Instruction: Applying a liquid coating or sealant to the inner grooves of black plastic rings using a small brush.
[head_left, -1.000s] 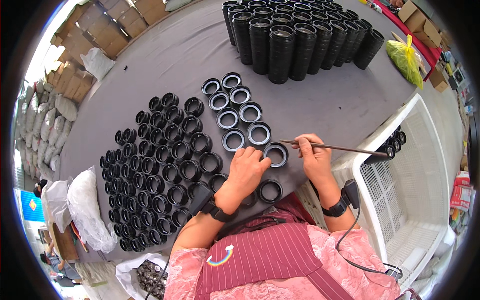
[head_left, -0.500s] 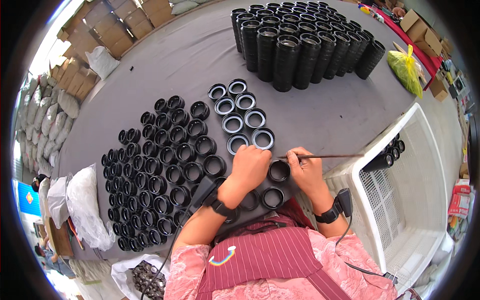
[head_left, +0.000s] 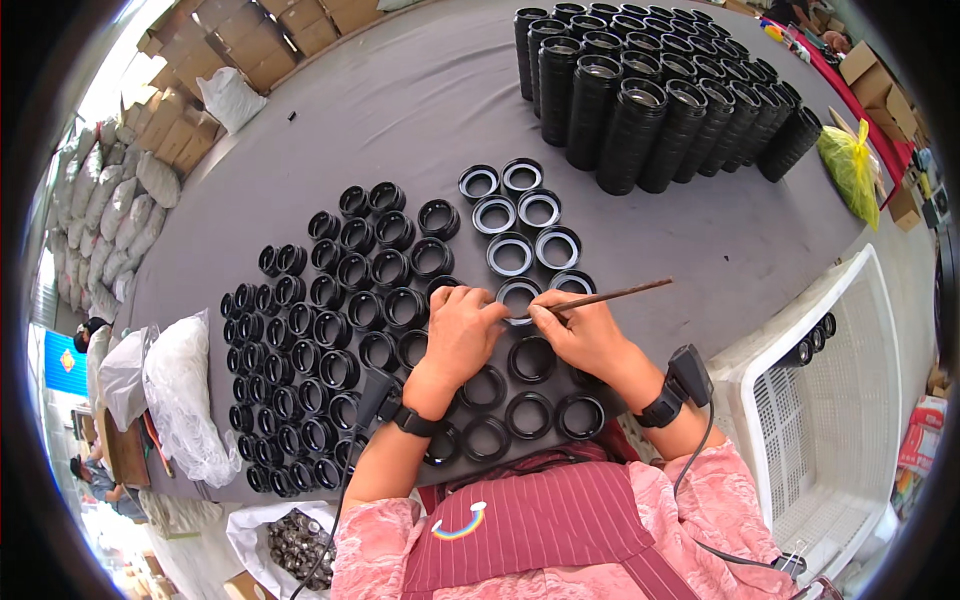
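My left hand [head_left: 463, 330] rests on the grey table [head_left: 400, 110], its fingers holding a black ring [head_left: 518, 296] with a pale inside. My right hand [head_left: 585, 335] grips a thin brown brush [head_left: 610, 296], its tip at that same ring. Several more black rings with pale linings [head_left: 515, 220] lie in rows just beyond my hands. Plain black rings [head_left: 530, 360] lie under and in front of my wrists. Many black rings [head_left: 330, 320] cover the table to my left.
Tall stacks of black rings [head_left: 650, 100] stand at the far right of the table. A white plastic crate [head_left: 840, 400] holding a few rings is at my right. A yellow-green bag [head_left: 850, 165], clear plastic bags [head_left: 180, 390], sacks and cardboard boxes [head_left: 250, 40] surround the table.
Both hands have come together over one ring near the table's edge. The brush, held out to the right a second ago, now points into the ring.
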